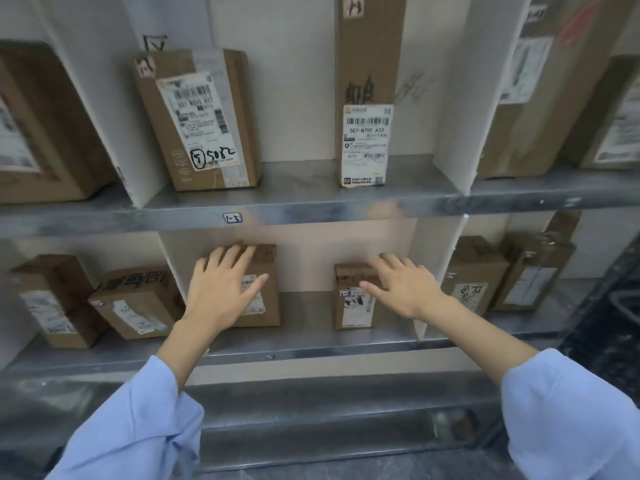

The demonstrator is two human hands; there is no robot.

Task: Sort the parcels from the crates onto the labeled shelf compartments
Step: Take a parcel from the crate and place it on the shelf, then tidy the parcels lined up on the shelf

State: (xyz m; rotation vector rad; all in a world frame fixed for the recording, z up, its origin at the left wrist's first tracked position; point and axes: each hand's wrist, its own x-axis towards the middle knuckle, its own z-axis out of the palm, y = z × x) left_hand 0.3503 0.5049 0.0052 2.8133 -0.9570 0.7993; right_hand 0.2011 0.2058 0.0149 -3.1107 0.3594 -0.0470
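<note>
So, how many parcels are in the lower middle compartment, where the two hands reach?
2. The left parcel is partly covered by the left hand; the right parcel, smaller, is partly covered by the right hand. Others could be hidden behind them.

A parcel sorting room or depot — grey metal shelves (311, 199) split by white dividers (453, 109), a handwritten compartment tag (232, 218), and taped cardboard boxes (197, 119) bearing barcoded shipping labels (366, 133).

Dark speckled floor (588, 355) occupies the lower right of the view. A grey metal frame (624, 304), cut off by the right edge, sits above it; type indeterminate
</note>
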